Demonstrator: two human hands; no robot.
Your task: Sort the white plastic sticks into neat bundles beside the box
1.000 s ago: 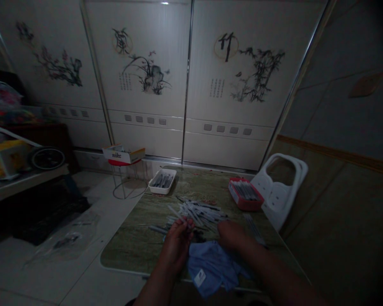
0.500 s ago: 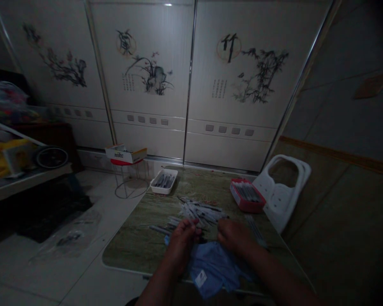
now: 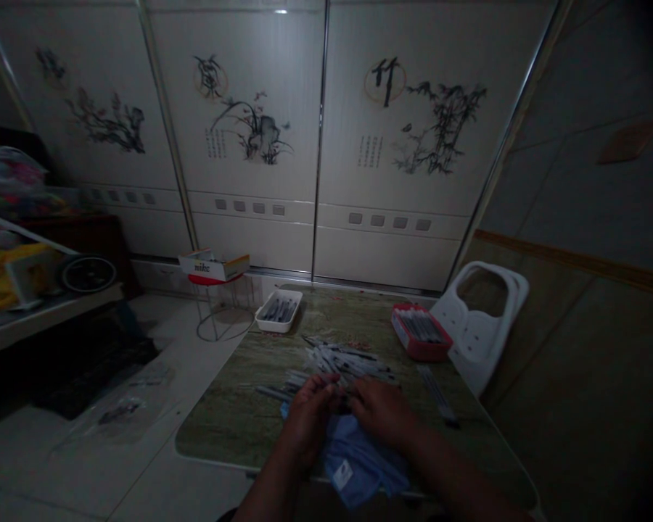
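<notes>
My left hand (image 3: 311, 412) is closed in a pinch on what looks like a thin clear pen, mostly hidden by the fingers. Right beside it, my right hand (image 3: 379, 410) has its fingers pressed together near the left fingertips; whatever they grip is hidden. Just beyond both hands lies a loose pile of pens (image 3: 348, 359), pale with dark ends. A blue cloth (image 3: 359, 458) with a white label hangs over the table's near edge, under my wrists. To the right, several pens (image 3: 436, 395) lie side by side.
On the table (image 3: 223, 420), a white tray (image 3: 276, 326) of pens stands at the back left, and a red box (image 3: 421, 351) of pens at the back right. A folded white chair (image 3: 482, 326) leans beyond the right edge. A red stool (image 3: 215, 280) holds an open carton (image 3: 210, 268).
My right hand has moved left, from apart to close against my left fingertips. The pens lying on the right show more fully. My left hand has stayed nearly in place.
</notes>
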